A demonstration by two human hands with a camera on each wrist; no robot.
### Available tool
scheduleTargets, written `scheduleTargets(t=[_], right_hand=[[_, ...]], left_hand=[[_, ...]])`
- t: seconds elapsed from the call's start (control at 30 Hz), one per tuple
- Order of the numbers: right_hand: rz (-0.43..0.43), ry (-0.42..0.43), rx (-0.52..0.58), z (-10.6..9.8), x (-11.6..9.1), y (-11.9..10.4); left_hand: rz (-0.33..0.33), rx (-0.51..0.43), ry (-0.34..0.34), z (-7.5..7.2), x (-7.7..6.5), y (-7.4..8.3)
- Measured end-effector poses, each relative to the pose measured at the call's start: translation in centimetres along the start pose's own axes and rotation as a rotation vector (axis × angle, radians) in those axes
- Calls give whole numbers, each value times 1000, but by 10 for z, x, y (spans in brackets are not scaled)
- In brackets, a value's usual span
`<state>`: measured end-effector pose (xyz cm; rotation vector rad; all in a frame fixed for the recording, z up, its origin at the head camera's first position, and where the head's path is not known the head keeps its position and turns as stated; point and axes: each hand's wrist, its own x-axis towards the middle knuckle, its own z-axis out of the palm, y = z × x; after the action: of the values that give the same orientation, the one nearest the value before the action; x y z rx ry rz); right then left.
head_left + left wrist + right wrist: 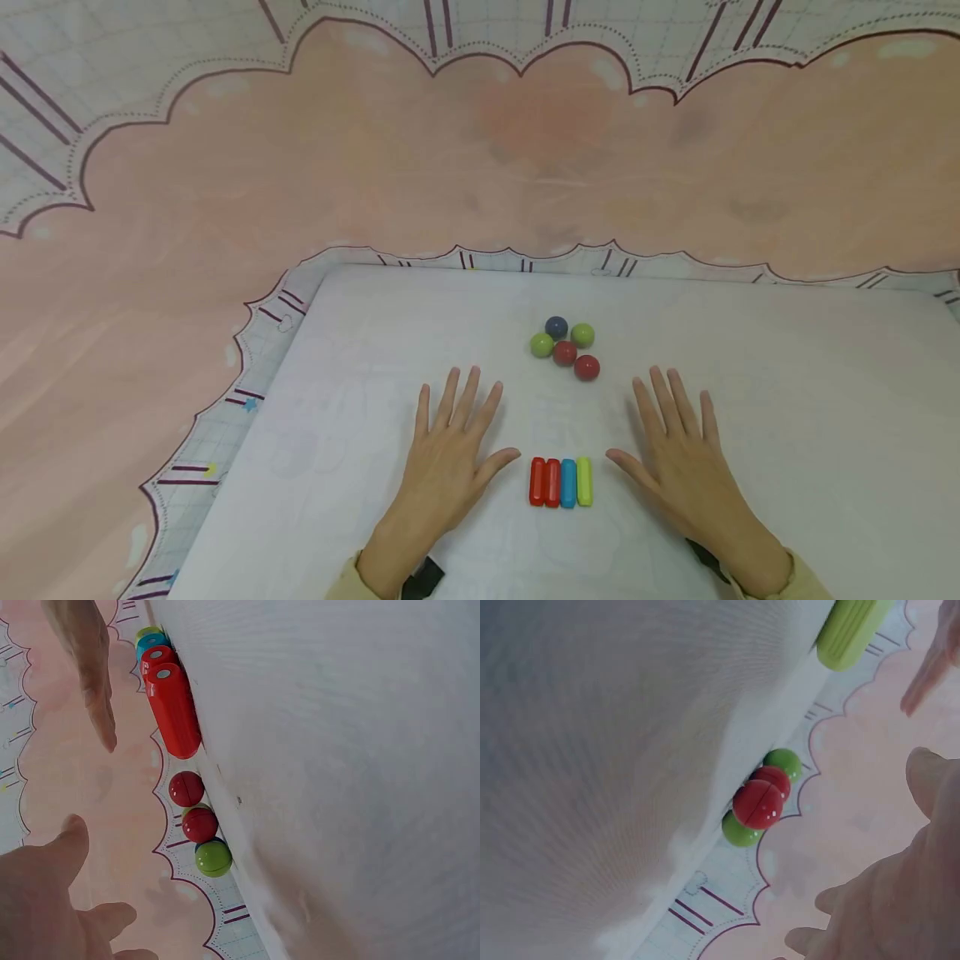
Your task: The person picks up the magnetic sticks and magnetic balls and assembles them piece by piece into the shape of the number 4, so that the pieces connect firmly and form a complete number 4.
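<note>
Both hands are spread flat, palms down, over the white tabletop, holding nothing. My left hand [448, 458] is left of a row of short rounded sticks, its thumb pointing at them. On the other side of the row is my right hand [686, 467], thumb also turned inward. From left to right the row has two red sticks [537, 482], a blue stick [568, 483] and a lime-green stick [584, 482]. Farther back, between the fingertips of both hands, small balls lie clustered: a dark blue ball [557, 327], two green balls [582, 335] and two red balls [587, 367].
The white tabletop [360, 350] extends under both hands, with its back edge behind the balls. A peach cloth [375, 167] with a scalloped, lined border surrounds it at the back and left. A black wrist strap [423, 579] shows at the left cuff.
</note>
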<state>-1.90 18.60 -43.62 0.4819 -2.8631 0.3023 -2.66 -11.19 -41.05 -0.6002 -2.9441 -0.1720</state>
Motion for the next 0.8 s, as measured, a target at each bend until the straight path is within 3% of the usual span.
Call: scheduleTargets(t=[0.8], right_hand=[[-70, 33, 42, 1, 20, 2]], left_hand=[[42, -104, -38, -9, -1, 5]])
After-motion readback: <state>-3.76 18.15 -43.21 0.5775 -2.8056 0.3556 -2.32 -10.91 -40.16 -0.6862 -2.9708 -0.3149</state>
